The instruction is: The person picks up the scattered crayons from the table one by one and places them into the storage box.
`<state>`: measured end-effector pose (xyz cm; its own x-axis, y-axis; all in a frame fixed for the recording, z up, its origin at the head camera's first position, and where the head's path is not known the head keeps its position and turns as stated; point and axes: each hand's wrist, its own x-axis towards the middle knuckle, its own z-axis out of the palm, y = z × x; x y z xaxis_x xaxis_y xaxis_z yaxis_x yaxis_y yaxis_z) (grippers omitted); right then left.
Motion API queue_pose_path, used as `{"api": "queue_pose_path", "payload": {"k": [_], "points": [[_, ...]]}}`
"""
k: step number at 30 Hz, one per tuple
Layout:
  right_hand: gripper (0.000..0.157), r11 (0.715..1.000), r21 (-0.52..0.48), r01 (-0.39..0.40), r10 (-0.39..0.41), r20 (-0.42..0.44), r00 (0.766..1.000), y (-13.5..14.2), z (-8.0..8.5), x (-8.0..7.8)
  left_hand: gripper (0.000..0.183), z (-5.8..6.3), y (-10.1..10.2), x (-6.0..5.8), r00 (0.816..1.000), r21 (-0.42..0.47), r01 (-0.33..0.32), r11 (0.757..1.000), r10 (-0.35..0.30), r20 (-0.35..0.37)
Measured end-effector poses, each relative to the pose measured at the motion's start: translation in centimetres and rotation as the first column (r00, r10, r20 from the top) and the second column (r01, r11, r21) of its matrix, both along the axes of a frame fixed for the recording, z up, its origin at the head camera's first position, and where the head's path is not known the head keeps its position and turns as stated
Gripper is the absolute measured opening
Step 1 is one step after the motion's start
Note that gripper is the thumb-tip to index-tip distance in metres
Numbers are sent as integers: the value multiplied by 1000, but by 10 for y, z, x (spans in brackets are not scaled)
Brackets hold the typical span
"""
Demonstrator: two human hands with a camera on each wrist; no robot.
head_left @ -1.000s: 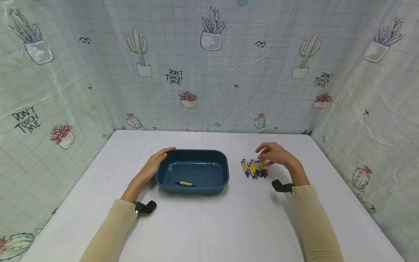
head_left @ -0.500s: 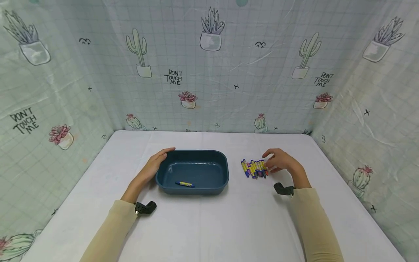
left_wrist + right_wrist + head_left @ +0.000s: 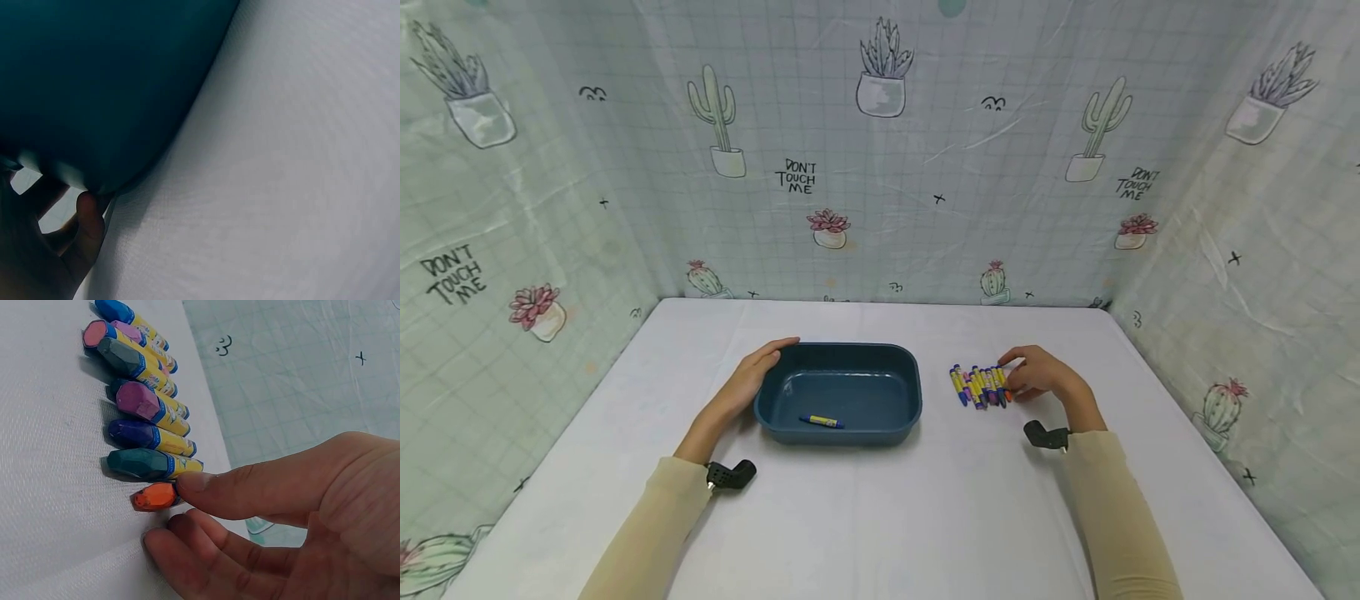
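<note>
My left hand (image 3: pixel 747 377) holds the left side of a dark blue-green plastic tray (image 3: pixel 837 437); in the left wrist view, its fingers (image 3: pixel 91 215) meet the tray's outer wall. A blue crayon (image 3: pixel 822 421) in a yellow wrapper lies inside the tray near its front wall. On the right, my right hand (image 3: pixel 1037 372) is at the near end of a row of crayons. Its thumb and fingers pinch an orange crayon (image 3: pixel 156 496), the outermost one, which lies on the table. Beside it lie a dark green crayon (image 3: pixel 139 464) and a dark blue crayon (image 3: pixel 134 433).
Further along the row are a purple crayon (image 3: pixel 139 400), a pink one (image 3: pixel 95 334) and several others, lying close together. A white cloth covers the table (image 3: pixel 880 517). Patterned curtains (image 3: pixel 880 167) stand at the back and both sides.
My right hand has come down and slightly right from above the crayons to the orange one at the row's end. The left hand and the tray stay in place.
</note>
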<state>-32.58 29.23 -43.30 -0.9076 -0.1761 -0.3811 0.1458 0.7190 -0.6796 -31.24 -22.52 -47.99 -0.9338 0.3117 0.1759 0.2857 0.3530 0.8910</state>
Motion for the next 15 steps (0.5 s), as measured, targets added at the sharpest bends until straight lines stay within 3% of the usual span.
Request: {"api": "queue_pose_path", "payload": {"k": [15], "points": [[50,1000,-5,3,-3,-23,1000,0,-3,1,47,0,1,0,1000,-8,-3,1000,3,-2]]}}
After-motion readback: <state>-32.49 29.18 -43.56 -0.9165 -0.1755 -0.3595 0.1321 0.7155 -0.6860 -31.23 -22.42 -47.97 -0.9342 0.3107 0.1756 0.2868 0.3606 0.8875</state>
